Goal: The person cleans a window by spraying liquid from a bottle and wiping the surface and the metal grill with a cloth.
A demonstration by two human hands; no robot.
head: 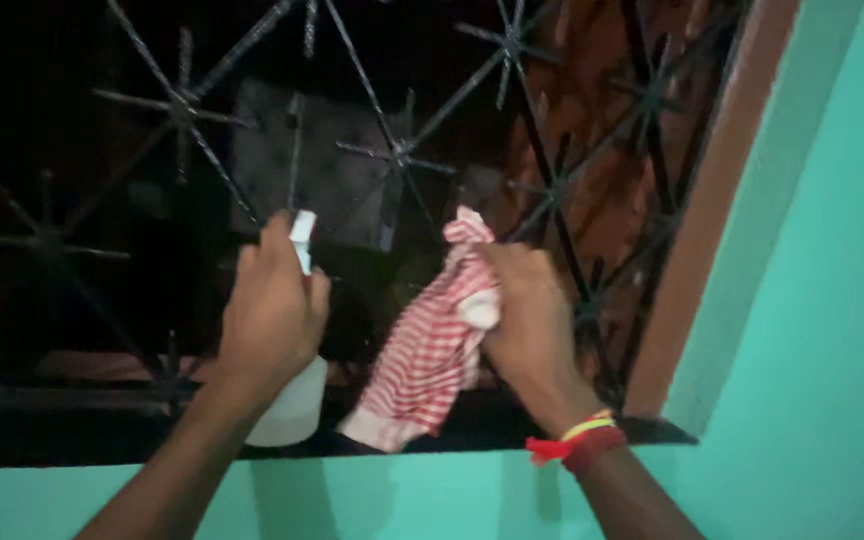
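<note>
My left hand (270,310) grips a white spray bottle (292,405), its nozzle (302,236) raised toward the black iron window grille (402,155). My right hand (527,315) holds a red-and-white striped cloth (427,355) bunched against the grille bars; the cloth hangs down toward the sill. Red and yellow threads (577,440) circle my right wrist. Most of the bottle is hidden behind my left hand.
The grille has diagonal bars with star-shaped joints over a dark window opening. A brown window frame (717,200) runs up the right side. Turquoise wall (832,300) lies to the right and below the sill (372,495).
</note>
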